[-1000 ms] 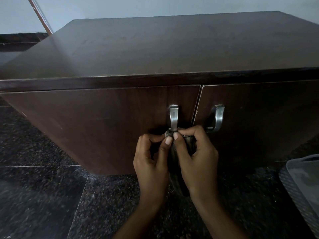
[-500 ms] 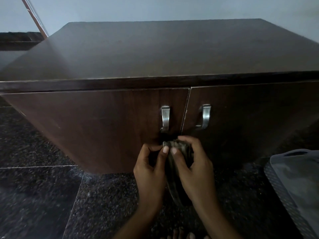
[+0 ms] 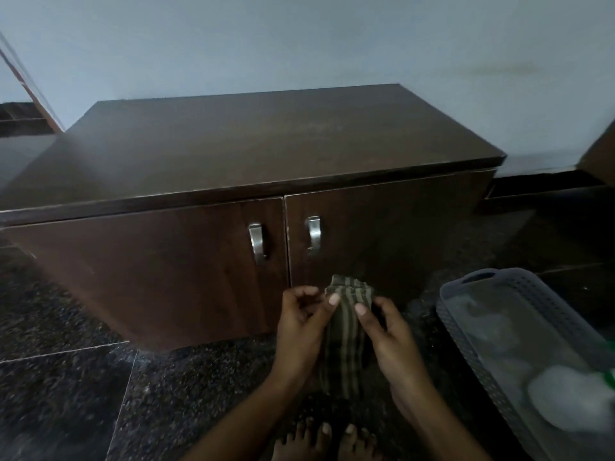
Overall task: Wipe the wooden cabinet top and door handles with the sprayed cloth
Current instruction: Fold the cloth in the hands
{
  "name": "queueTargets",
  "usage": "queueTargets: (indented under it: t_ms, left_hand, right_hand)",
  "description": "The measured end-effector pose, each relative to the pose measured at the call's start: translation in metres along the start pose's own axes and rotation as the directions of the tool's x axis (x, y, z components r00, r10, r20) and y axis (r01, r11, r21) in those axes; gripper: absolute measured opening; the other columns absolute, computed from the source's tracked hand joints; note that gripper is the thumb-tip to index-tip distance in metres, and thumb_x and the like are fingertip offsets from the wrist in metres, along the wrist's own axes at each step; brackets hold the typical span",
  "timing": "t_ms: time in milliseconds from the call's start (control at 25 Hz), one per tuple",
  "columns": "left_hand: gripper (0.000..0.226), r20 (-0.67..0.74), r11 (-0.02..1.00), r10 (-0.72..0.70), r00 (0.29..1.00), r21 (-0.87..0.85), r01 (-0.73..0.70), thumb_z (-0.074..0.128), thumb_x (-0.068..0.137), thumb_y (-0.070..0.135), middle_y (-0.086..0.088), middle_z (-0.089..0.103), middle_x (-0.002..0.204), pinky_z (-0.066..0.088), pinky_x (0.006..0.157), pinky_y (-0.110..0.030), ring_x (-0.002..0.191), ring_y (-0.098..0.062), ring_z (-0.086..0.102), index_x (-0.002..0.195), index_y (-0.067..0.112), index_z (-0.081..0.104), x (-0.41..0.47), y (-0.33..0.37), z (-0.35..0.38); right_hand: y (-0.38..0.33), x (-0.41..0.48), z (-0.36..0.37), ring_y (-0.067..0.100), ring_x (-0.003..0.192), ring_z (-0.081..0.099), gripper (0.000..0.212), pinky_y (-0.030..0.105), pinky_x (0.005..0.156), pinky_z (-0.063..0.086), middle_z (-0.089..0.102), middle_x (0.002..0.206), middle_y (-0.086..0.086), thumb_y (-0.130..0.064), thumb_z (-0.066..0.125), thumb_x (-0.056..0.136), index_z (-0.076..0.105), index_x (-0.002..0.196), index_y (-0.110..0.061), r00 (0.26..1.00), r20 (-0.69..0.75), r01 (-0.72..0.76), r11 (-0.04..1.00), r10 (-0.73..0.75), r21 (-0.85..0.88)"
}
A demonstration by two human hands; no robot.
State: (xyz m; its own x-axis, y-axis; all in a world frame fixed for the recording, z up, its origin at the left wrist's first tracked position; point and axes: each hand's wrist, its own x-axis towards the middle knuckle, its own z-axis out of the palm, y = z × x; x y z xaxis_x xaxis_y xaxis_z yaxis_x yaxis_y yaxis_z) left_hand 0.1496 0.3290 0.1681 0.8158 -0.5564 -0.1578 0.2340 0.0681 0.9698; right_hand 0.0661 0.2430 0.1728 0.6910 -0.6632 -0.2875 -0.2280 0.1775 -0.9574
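A low dark wooden cabinet (image 3: 233, 154) stands against the wall with two shut doors. Each door has a metal handle: the left handle (image 3: 257, 242) and the right handle (image 3: 313, 233). A striped olive cloth (image 3: 346, 331) hangs in front of the right door, below the handles and apart from them. My left hand (image 3: 301, 324) pinches its upper left edge. My right hand (image 3: 387, 334) grips its right side. The cloth's lower end drapes between my wrists.
A grey perforated plastic basket (image 3: 479, 354) sits on the floor at the right, with a pale bottle-like object inside. The floor is dark speckled granite (image 3: 66, 394). My bare toes (image 3: 326, 437) show at the bottom. A slanted wooden strip (image 3: 30, 91) leans at the far left.
Both hands with the cloth have come away from the left handle and moved down and right. The view has pulled back, so the whole cabinet and the basket now show.
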Motion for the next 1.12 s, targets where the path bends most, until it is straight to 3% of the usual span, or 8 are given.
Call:
queueTargets:
  t_ms: [160, 320, 440, 600, 640, 880, 1000, 1120]
  left_hand:
    - [0.039, 0.36, 0.977, -0.093, 0.928, 0.211, 0.016, 0.065, 0.083, 0.006, 0.003, 0.06, 0.112, 0.052, 0.083, -0.016, 0.105, -0.012, 0.058, 0.115, 0.022, 0.048, -0.001, -0.019, 0.046]
    - [0.046, 0.517, 0.957, -0.207, 0.83, 0.285, 0.061, 0.059, 0.086, -0.001, 0.001, 0.056, 0.111, 0.047, 0.095, -0.025, 0.11, -0.016, 0.055, 0.126, 0.018, 0.045, 0.011, -0.049, 0.121]
    - [0.035, 0.532, 0.931, -0.273, 0.801, 0.356, 0.08, 0.055, 0.089, 0.001, 0.0, 0.055, 0.114, 0.047, 0.076, -0.009, 0.106, -0.011, 0.053, 0.117, 0.021, 0.05, 0.035, -0.08, 0.184]
    - [0.028, 0.57, 0.909, -0.322, 0.756, 0.41, 0.079, 0.056, 0.089, 0.002, -0.012, 0.054, 0.133, 0.048, 0.099, -0.038, 0.121, -0.025, 0.052, 0.106, 0.024, 0.056, 0.067, -0.134, 0.244]
    - [0.028, 0.565, 0.907, -0.33, 0.756, 0.412, 0.088, 0.056, 0.088, 0.001, -0.014, 0.054, 0.133, 0.047, 0.099, -0.039, 0.118, -0.024, 0.053, 0.107, 0.021, 0.057, 0.075, -0.145, 0.254]
    - [0.038, 0.562, 0.85, -0.343, 0.753, 0.528, -0.007, 0.049, 0.089, -0.009, -0.019, 0.054, 0.133, 0.046, 0.074, -0.018, 0.103, -0.018, 0.052, 0.125, 0.003, 0.052, 0.099, -0.2, 0.29]
    - [0.042, 0.592, 0.785, -0.309, 0.744, 0.601, -0.152, 0.046, 0.09, -0.008, -0.014, 0.053, 0.134, 0.044, 0.088, -0.021, 0.116, -0.023, 0.053, 0.13, 0.004, 0.049, 0.115, -0.218, 0.308]
    - [0.048, 0.646, 0.636, -0.282, 0.71, 0.68, -0.366, 0.049, 0.088, -0.006, -0.016, 0.051, 0.138, 0.038, 0.107, -0.033, 0.129, -0.031, 0.048, 0.134, 0.007, 0.048, 0.119, -0.236, 0.313]
  right_hand:
    - [0.006, -0.003, -0.046, 0.023, 0.107, 0.06, 0.026, 0.041, 0.096, 0.049, 0.063, 0.117, 0.009, -0.022, 0.05, 0.094, 0.052, 0.119, -0.013, 0.961, -0.276, -0.009, 0.998, 0.025, 0.058]
    - [0.028, 0.005, -0.118, 0.022, 0.11, 0.056, 0.031, 0.044, 0.101, 0.046, 0.058, 0.12, 0.004, -0.021, 0.048, 0.095, 0.049, 0.125, -0.014, 0.881, -0.466, -0.026, 0.994, 0.075, 0.11]
    - [0.051, 0.02, -0.17, 0.02, 0.114, 0.054, 0.039, 0.045, 0.102, 0.046, 0.055, 0.123, -0.003, -0.02, 0.05, 0.095, 0.043, 0.133, -0.023, 0.853, -0.501, -0.073, 0.985, 0.144, 0.159]
    - [0.096, 0.06, -0.224, 0.026, 0.125, 0.05, 0.053, 0.05, 0.103, 0.045, 0.047, 0.142, 0.002, -0.016, 0.052, 0.092, 0.034, 0.141, -0.025, 0.811, -0.558, -0.071, 0.976, 0.176, 0.206]
    - [0.105, 0.07, -0.234, 0.027, 0.125, 0.05, 0.054, 0.05, 0.103, 0.044, 0.046, 0.143, 0.004, -0.014, 0.052, 0.092, 0.034, 0.142, -0.024, 0.794, -0.579, -0.08, 0.976, 0.184, 0.202]
    - [0.137, 0.114, -0.257, 0.03, 0.129, 0.046, 0.055, 0.047, 0.109, 0.038, 0.045, 0.143, 0.011, -0.004, 0.048, 0.089, 0.036, 0.142, -0.014, 0.69, -0.693, -0.192, 0.976, 0.208, 0.102]
    - [0.145, 0.136, -0.266, 0.03, 0.132, 0.042, 0.061, 0.045, 0.112, 0.034, 0.04, 0.147, 0.011, -0.006, 0.046, 0.088, 0.027, 0.146, -0.015, 0.672, -0.692, -0.273, 0.957, 0.265, 0.101]
    - [0.158, 0.144, -0.271, 0.029, 0.132, 0.041, 0.054, 0.041, 0.114, 0.031, 0.038, 0.148, 0.013, -0.01, 0.042, 0.094, 0.027, 0.146, -0.015, 0.67, -0.675, -0.357, 0.931, 0.309, 0.071]
